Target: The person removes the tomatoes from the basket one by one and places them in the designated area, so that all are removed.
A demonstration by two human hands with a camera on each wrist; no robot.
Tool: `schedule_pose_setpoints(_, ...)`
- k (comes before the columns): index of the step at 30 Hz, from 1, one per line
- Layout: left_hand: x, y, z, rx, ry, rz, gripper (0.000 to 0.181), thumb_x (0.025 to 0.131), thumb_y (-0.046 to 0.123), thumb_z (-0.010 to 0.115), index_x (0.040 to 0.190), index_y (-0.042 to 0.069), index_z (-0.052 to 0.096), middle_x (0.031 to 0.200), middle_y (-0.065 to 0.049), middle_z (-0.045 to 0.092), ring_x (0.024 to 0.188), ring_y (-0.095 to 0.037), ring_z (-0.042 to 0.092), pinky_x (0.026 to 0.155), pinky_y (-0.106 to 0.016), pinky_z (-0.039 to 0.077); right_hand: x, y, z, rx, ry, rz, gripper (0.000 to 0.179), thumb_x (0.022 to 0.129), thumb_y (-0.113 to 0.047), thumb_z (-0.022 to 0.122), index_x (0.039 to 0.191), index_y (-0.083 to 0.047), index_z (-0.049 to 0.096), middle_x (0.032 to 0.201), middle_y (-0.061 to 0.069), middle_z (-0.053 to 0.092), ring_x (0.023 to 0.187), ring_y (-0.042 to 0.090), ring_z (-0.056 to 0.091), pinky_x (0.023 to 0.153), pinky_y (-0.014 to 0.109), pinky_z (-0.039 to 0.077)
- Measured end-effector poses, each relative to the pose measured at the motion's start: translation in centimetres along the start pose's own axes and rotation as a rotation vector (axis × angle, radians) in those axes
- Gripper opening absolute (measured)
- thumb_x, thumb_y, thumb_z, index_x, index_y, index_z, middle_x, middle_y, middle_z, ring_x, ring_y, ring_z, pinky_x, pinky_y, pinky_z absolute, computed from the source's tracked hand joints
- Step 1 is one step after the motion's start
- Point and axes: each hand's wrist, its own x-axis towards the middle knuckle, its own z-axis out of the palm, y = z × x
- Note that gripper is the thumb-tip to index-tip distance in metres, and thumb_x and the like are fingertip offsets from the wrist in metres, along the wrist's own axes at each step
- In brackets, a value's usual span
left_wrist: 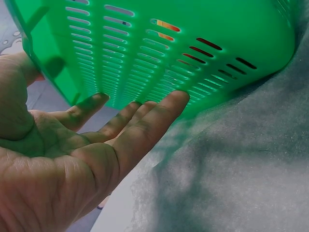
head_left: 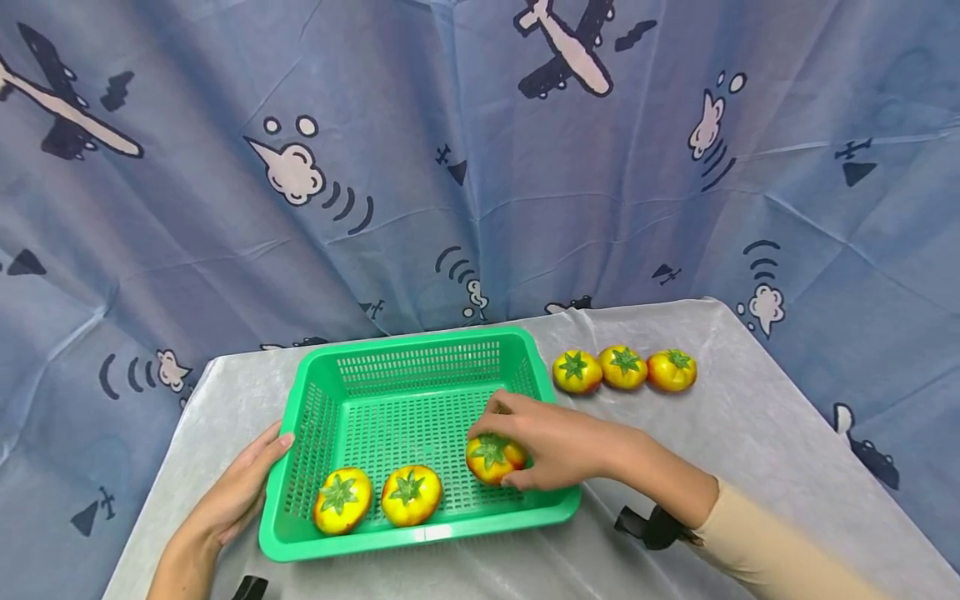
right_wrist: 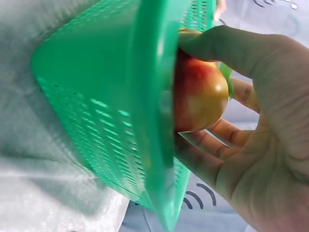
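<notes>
A green plastic basket (head_left: 420,537) with slotted walls stands on the cloth-covered table. My left hand (head_left: 238,477) holds its left side, thumb over the rim and fingers stretched along the outer wall (left_wrist: 159,72). Inside the basket's right part, my right hand (head_left: 543,437) grips a yellow-red persimmon (head_left: 491,457) with a green leafy top, thumb on one side and fingers on the other. The right wrist view shows this persimmon (right_wrist: 205,94) partly behind the basket rim (right_wrist: 157,96). Two more persimmons, one at the front left corner (head_left: 342,501) and another beside it (head_left: 411,496), lie in the basket.
Three persimmons sit in a row right of the basket: a left one (head_left: 577,372), a middle one (head_left: 623,367) and a right one (head_left: 672,370). A grey-white cloth (head_left: 720,467) covers the table. Behind it hangs a blue curtain (head_left: 405,167) printed with airplanes.
</notes>
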Motion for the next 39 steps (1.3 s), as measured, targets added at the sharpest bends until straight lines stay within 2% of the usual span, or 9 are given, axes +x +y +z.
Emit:
schedule_pose_setpoints(2,0.0,0.0,0.0,-0.002,0.000,-0.001,0.074,0.117,0.041,0.032,0.169,0.002,-0.004,0.162,-0.041,0.027,0.120,-0.007,0.068,0.101,-0.032,0.061,-0.2,0.0,-0.1,0.014,0.030,0.008,0.053,0.091,-0.022,0.084,0.140,-0.025,0.063,0.131,-0.001,0.055,0.110,0.011,0.057,0.095,0.029,0.057)
schedule_pose_setpoints(5,0.0,-0.1,-0.1,-0.002,-0.005,0.001,0.074,0.117,0.040,0.032,0.169,0.002,-0.004,0.162,-0.041,0.029,0.120,-0.009,0.068,0.101,-0.033,0.061,-0.8,0.2,-0.3,0.042,0.079,0.023,0.054,0.091,-0.023,0.084,0.140,-0.029,0.062,0.133,-0.002,0.054,0.111,0.012,0.059,0.097,0.032,0.058)
schedule_pose_setpoints(11,0.1,0.0,-0.1,-0.003,-0.001,-0.006,0.075,0.117,0.041,0.033,0.169,0.002,-0.003,0.161,-0.040,0.031,0.119,-0.009,0.069,0.101,-0.035,0.062,-2.6,0.8,-0.8,0.087,0.216,0.056,0.057,0.090,-0.024,0.084,0.141,-0.032,0.060,0.135,-0.006,0.057,0.119,0.014,0.061,0.102,0.042,0.059)
schedule_pose_setpoints(18,0.1,0.0,-0.1,0.000,0.000,-0.005,0.075,0.117,0.041,0.032,0.169,0.002,-0.003,0.162,-0.041,0.028,0.120,-0.009,0.069,0.102,-0.034,0.061,-4.3,1.1,-0.8,0.119,0.377,0.091,0.059,0.090,-0.026,0.087,0.143,-0.031,0.060,0.138,-0.008,0.059,0.126,0.014,0.059,0.105,0.045,0.057)
schedule_pose_setpoints(22,0.0,-0.1,-0.1,-0.001,-0.010,0.000,0.075,0.117,0.041,0.033,0.169,0.001,-0.004,0.158,-0.034,0.040,0.120,-0.009,0.069,0.101,-0.033,0.061,-5.3,1.5,-0.7,0.144,0.457,0.124,0.063,0.088,-0.029,0.089,0.144,-0.033,0.060,0.142,-0.008,0.057,0.129,0.014,0.057,0.107,0.048,0.057)
schedule_pose_setpoints(25,0.0,-0.2,-0.2,-0.006,-0.017,0.004,0.075,0.117,0.040,0.033,0.169,0.001,-0.003,0.150,-0.020,0.052,0.120,-0.010,0.069,0.101,-0.033,0.062,-6.1,2.2,-0.5,0.162,0.519,0.153,0.065,0.087,-0.028,0.090,0.144,-0.033,0.060,0.142,-0.006,0.058,0.128,0.014,0.058,0.104,0.044,0.059)
schedule_pose_setpoints(28,0.0,-0.2,-0.2,-0.008,-0.017,0.007,0.075,0.117,0.040,0.034,0.169,0.001,-0.003,0.145,-0.012,0.056,0.119,-0.010,0.070,0.100,-0.033,0.062,-6.8,2.9,-0.2,0.164,0.577,0.191,0.065,0.087,-0.028,0.090,0.145,-0.032,0.060,0.141,-0.006,0.059,0.126,0.014,0.058,0.100,0.038,0.061)
schedule_pose_setpoints(36,-0.1,0.0,-0.1,-0.001,0.015,-0.022,0.074,0.117,0.042,0.035,0.170,0.003,-0.001,0.150,-0.020,0.053,0.118,-0.011,0.070,0.100,-0.034,0.062,-8.1,4.5,0.9,0.177,0.672,0.263,0.067,0.087,-0.023,0.090,0.147,-0.026,0.060,0.141,0.000,0.059,0.124,0.006,0.054,0.097,0.018,0.058)
schedule_pose_setpoints(39,-0.1,0.1,0.0,0.003,0.019,-0.023,0.075,0.117,0.042,0.035,0.170,0.003,-0.001,0.151,-0.022,0.051,0.118,-0.010,0.070,0.100,-0.034,0.062,-8.1,5.2,0.9,0.174,0.687,0.269,0.067,0.088,-0.022,0.089,0.148,-0.024,0.059,0.141,0.002,0.059,0.124,0.009,0.054,0.096,0.017,0.057)
